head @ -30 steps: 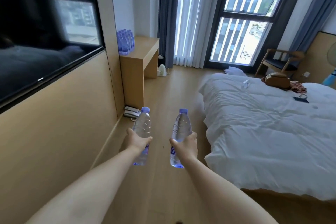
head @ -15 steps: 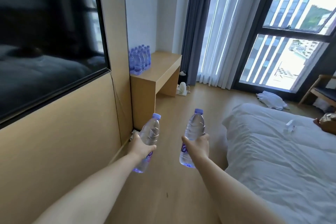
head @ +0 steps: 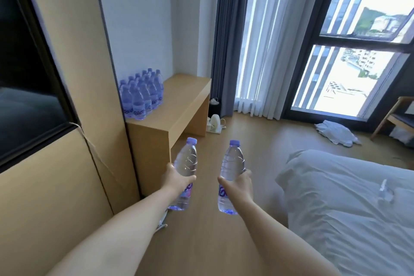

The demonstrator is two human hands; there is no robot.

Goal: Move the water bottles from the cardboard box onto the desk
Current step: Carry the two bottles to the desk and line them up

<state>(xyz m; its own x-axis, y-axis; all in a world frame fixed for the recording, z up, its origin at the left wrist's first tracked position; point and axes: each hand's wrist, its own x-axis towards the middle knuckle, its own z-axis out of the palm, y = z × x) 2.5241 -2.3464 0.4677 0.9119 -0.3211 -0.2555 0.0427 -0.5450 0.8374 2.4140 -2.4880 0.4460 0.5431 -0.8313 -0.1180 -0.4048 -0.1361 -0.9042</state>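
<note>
Bottles on the tabletop (head: 143,94): a tight bunch stands at the back left of the tabletop (head: 179,105), close to the wall. We count about twelve, but the back ones hide each other, so we cannot be sure.
Risk at the bunch: if we set a new bottle down too close or too fast, we think it could bump the bunch and knock some over.
Left hand (head: 177,179): our fingers wrap around the middle of one bottle, the left bottle (head: 186,163). It leans a bit to the right, cap up.
Right hand (head: 239,184): our fingers wrap around one more, the right bottle (head: 231,163). It stands nearly straight.
Bottles in our hands: two, held in the air over the floor (head: 246,141), near the front end of the tabletop but not over it yet.
Risk in our hands: both hands are full, so if one bottle slips we cannot catch it.
Bed (head: 347,208): one, just to our right. We could bump it as we walk.
Cardboard box: we cannot see it here.
</note>
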